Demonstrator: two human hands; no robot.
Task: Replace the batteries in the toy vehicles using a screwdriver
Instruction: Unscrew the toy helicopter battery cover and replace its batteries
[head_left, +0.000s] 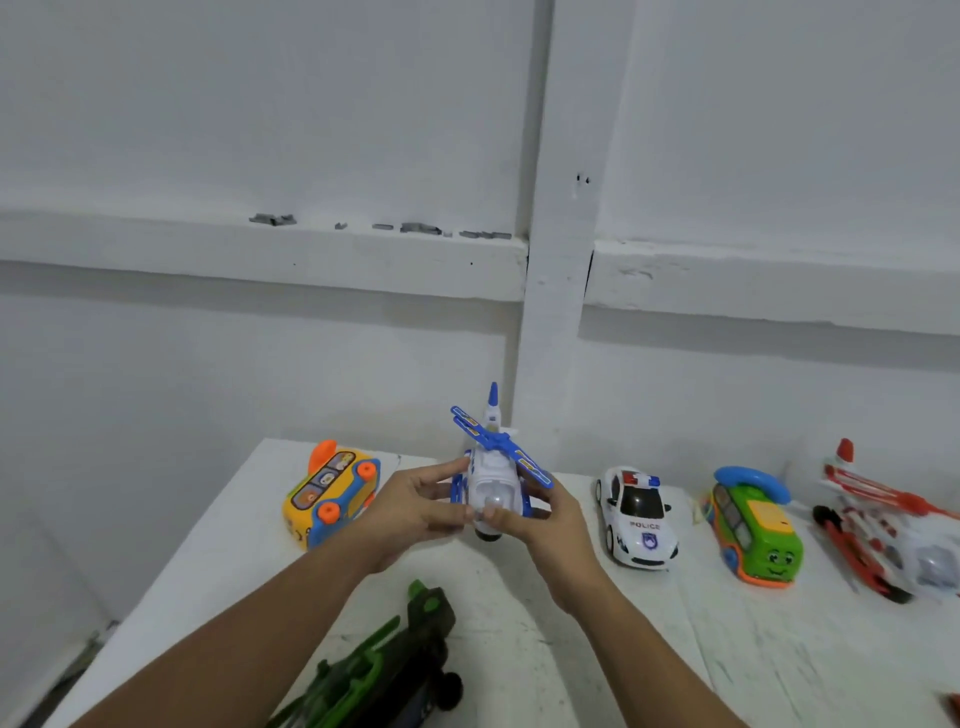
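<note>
**Blue helicopter picked up, hatch not yet found**

Head view: both hands hold the blue-and-white helicopter (493, 483) above the far part of the white table (571, 649), nose toward the camera and rotor on top. The left hand (415, 512) grips its left flank, with the fingers (441, 470) curled over the side. The right hand (550, 525) cups the other flank, its thumb pressed on the nose. The toy is upright and level, so its underside cannot be seen.

Other toys sit on the table: a yellow bus (327, 493) lying on its side to the left, then to the right a police car (638, 519), a green bus (753, 530) and a red helicopter (878, 525). A dark green vehicle (384, 665) lies near the front edge, under the left forearm. No screwdriver and no loose batteries show anywhere in the frame.

This looks like the start of work on this one toy: it is in hand but unopened. The next move probably calls for turning it belly-up to find the battery cover and its screw. One hand would then have to let go to fetch the screwdriver, while the other keeps the toy steady without bearing on the thin rotor blades.
</note>
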